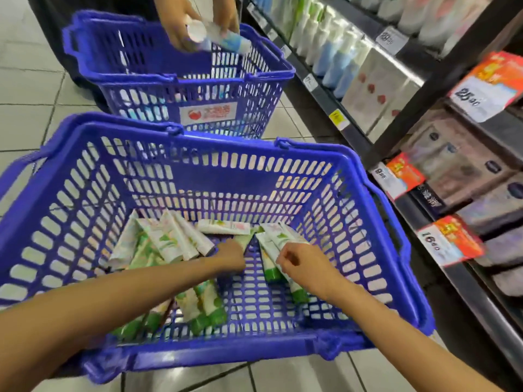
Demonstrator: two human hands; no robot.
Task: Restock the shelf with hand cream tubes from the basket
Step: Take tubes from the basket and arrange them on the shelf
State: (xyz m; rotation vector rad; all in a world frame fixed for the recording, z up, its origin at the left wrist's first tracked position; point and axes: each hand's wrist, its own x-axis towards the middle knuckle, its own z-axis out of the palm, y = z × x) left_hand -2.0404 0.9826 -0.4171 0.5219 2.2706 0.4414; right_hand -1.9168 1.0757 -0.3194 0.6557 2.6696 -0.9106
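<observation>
Blue plastic basket (70, 222) with slotted lattice walls sits on pale glossy floor tiles (28, 86). The hand cream tubes (169, 239) lie in a loose heap on its bottom: soft white squeeze tubes with a leafy print and green caps. A dark shelf (353, 120) runs along the right with white and blue bottles (334, 49) and orange price tags (450, 241), and a second basket (184, 80) sits just behind. Both forearms reach down in, left hand (230, 254) with its fingertips buried among the tubes, right hand (308, 268) with its fingers curled over a couple of green-capped ones, and honestly I can't tell if either has a grip.
</observation>
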